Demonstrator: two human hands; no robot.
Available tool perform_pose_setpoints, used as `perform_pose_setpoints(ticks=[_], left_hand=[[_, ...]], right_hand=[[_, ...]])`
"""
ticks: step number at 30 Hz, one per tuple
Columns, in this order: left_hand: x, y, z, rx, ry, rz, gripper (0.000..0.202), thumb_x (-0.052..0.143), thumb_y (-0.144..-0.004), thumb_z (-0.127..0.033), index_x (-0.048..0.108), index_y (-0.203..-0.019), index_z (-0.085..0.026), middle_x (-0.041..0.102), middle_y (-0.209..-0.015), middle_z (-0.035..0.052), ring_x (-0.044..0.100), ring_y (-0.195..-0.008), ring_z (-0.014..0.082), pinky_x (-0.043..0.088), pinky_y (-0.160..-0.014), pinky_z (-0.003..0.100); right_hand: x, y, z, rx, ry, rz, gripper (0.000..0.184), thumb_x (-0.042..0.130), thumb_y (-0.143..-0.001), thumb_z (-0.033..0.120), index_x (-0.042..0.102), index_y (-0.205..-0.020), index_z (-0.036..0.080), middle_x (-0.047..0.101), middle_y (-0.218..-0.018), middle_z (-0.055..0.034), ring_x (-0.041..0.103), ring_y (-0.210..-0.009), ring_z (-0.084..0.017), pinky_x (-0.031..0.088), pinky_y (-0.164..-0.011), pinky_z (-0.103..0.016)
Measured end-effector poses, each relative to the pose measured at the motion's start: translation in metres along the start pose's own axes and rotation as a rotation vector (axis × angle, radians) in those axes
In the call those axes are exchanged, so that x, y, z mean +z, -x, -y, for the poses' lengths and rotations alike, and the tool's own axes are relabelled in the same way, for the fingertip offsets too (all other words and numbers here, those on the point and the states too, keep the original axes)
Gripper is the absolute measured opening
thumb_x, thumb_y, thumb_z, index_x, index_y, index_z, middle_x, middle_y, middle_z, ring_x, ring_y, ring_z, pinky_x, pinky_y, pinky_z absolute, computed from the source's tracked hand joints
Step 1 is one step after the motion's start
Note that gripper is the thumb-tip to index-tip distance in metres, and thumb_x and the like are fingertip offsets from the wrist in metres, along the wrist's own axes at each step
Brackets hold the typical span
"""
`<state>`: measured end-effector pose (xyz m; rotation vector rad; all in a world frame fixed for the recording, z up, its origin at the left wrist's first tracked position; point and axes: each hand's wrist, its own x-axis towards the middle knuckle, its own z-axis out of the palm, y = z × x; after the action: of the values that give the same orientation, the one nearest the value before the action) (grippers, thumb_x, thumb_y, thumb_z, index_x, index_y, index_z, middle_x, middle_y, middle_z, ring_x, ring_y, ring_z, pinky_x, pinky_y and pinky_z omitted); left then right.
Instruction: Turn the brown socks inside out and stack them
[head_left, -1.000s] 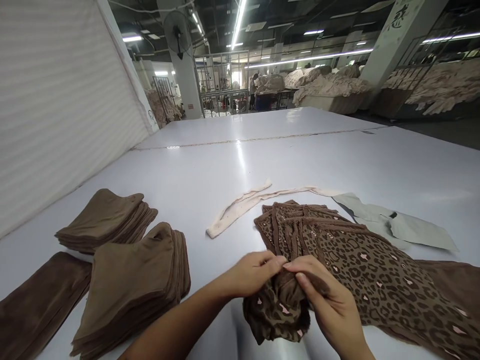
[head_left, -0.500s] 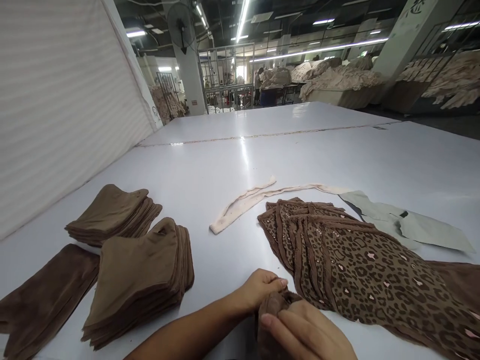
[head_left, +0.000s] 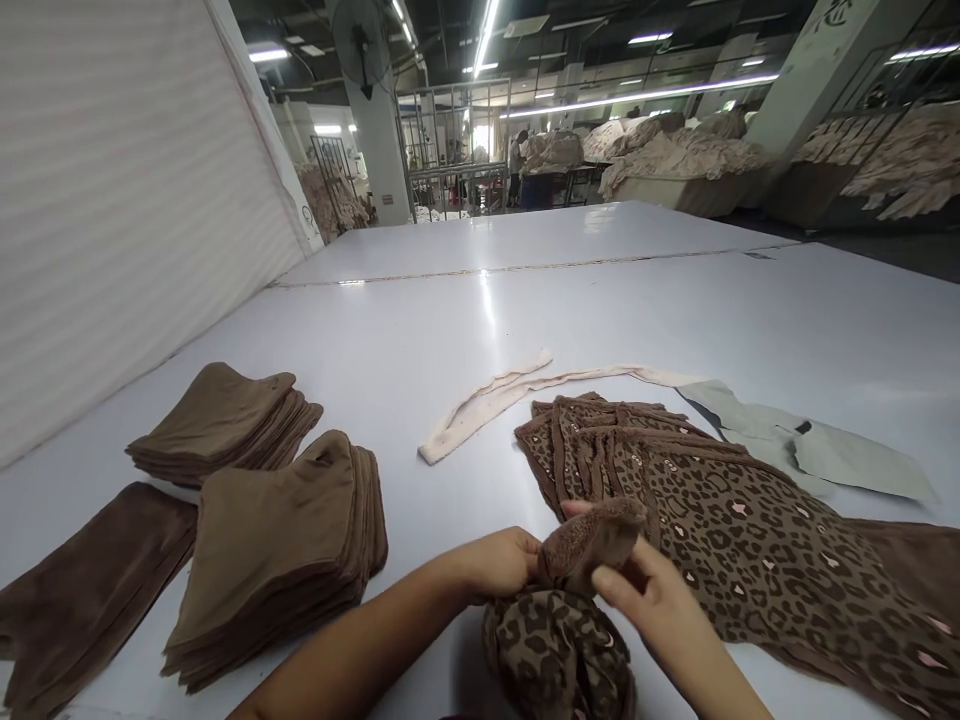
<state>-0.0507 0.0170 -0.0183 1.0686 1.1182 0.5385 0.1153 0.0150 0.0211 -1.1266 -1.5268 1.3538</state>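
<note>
Near the front edge of the table, a rolled bundle of leopard-print fabric (head_left: pixel 555 650) stands below my hands. A strip of brown fleece fabric (head_left: pixel 589 545) rises from its top. My left hand (head_left: pixel 506 562) is closed on the left end of this strip, its fingertips partly hidden behind the cloth. My right hand (head_left: pixel 637 580) pinches the strip's right side between thumb and fingers. To the right of the bundle lies a fanned stack of leopard-print fabric pieces (head_left: pixel 750 530) with brown fleece edges and small pink spots.
Two stacks of brown fabric pieces (head_left: pixel 270 540) (head_left: pixel 217 410) and a darker brown fabric pile (head_left: pixel 97 570) lie at left. A pale fabric strip (head_left: pixel 487 405) and a grey-green sheet (head_left: pixel 855 455) lie beyond the leopard stack. A white fabric sheet (head_left: pixel 135 200) hangs at left.
My right hand has moved up and right, lifting the brown fleece strip. The leopard-print bundle beneath has come into view. My left hand stays close to where it was.
</note>
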Motion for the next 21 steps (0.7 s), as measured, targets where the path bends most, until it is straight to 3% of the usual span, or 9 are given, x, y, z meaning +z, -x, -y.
perform_pose_setpoints(ticks=[2,3,5,8,10,13,17,21], left_hand=[[-0.01,0.0,-0.013,0.014,-0.045,-0.048,0.029,0.067,-0.065,-0.04,0.059,-0.056,-0.013,0.053,-0.055,-0.0009,0.045,-0.056,0.0129,0.041,-0.057,0.028],[-0.013,0.003,-0.02,0.029,-0.06,-0.092,0.027,0.064,-0.068,-0.039,0.059,-0.058,-0.013,0.053,-0.058,-0.0007,0.045,-0.058,0.0131,0.041,-0.059,0.028],[-0.016,0.014,-0.035,0.129,-0.116,-0.282,0.026,0.056,-0.077,-0.039,0.058,-0.067,-0.015,0.054,-0.066,-0.0004,0.046,-0.065,0.0132,0.04,-0.064,0.027],[-0.009,0.039,-0.052,0.479,-0.379,-0.604,0.024,0.048,-0.085,-0.038,0.053,-0.075,-0.017,0.052,-0.071,-0.0004,0.045,-0.067,0.0127,0.038,-0.066,0.026],[0.001,0.05,-0.054,0.668,-0.648,-0.592,0.023,0.051,-0.083,-0.039,0.051,-0.072,-0.018,0.05,-0.067,-0.0007,0.044,-0.062,0.0128,0.036,-0.06,0.025],[0.015,0.045,-0.046,0.646,-0.883,-0.575,0.023,0.048,-0.084,-0.04,0.049,-0.075,-0.018,0.053,-0.072,0.0018,0.046,-0.063,0.0152,0.035,-0.055,0.027],[0.019,0.019,-0.027,0.584,-0.731,-0.577,0.029,0.031,-0.092,-0.033,0.039,-0.067,-0.02,0.049,-0.066,0.0002,0.043,-0.059,0.0131,0.034,-0.054,0.026],[0.02,0.01,-0.012,0.502,-0.506,-0.553,0.035,0.029,-0.092,-0.034,0.029,-0.06,-0.02,0.038,-0.056,-0.003,0.033,-0.053,0.0106,0.03,-0.052,0.026]], right_hand=[[0.002,0.001,-0.003,0.036,0.075,0.171,0.026,0.066,-0.073,0.044,0.071,-0.076,0.019,0.07,-0.076,-0.0052,0.065,-0.079,-0.026,0.052,-0.074,-0.036],[0.004,0.002,-0.004,0.053,0.09,0.165,0.028,0.064,-0.074,0.045,0.071,-0.075,0.018,0.071,-0.075,-0.0055,0.065,-0.078,-0.027,0.052,-0.073,-0.036],[0.006,0.001,-0.006,0.085,0.087,-0.021,0.032,0.063,-0.074,0.048,0.071,-0.077,0.017,0.071,-0.076,-0.0062,0.065,-0.079,-0.028,0.052,-0.074,-0.036],[0.009,-0.002,-0.011,0.101,0.081,-0.311,0.038,0.068,-0.069,0.049,0.071,-0.084,0.015,0.072,-0.077,-0.0071,0.065,-0.082,-0.029,0.052,-0.077,-0.037],[0.01,-0.004,-0.014,0.086,0.063,-0.335,0.037,0.07,-0.069,0.047,0.071,-0.084,0.015,0.072,-0.075,-0.0073,0.066,-0.079,-0.028,0.054,-0.072,-0.035],[0.014,-0.003,-0.02,0.029,-0.03,-0.322,0.034,0.067,-0.074,0.045,0.072,-0.09,0.015,0.073,-0.084,-0.0081,0.067,-0.084,-0.027,0.055,-0.074,-0.034],[0.016,-0.001,-0.026,-0.029,-0.182,-0.375,0.034,0.067,-0.076,0.041,0.07,-0.102,0.02,0.069,-0.108,-0.0077,0.061,-0.106,-0.027,0.047,-0.093,-0.037],[0.011,0.0,-0.018,-0.029,-0.355,-0.596,0.028,0.069,-0.074,0.037,0.068,-0.098,0.022,0.072,-0.1,-0.0075,0.067,-0.093,-0.026,0.055,-0.08,-0.035]])
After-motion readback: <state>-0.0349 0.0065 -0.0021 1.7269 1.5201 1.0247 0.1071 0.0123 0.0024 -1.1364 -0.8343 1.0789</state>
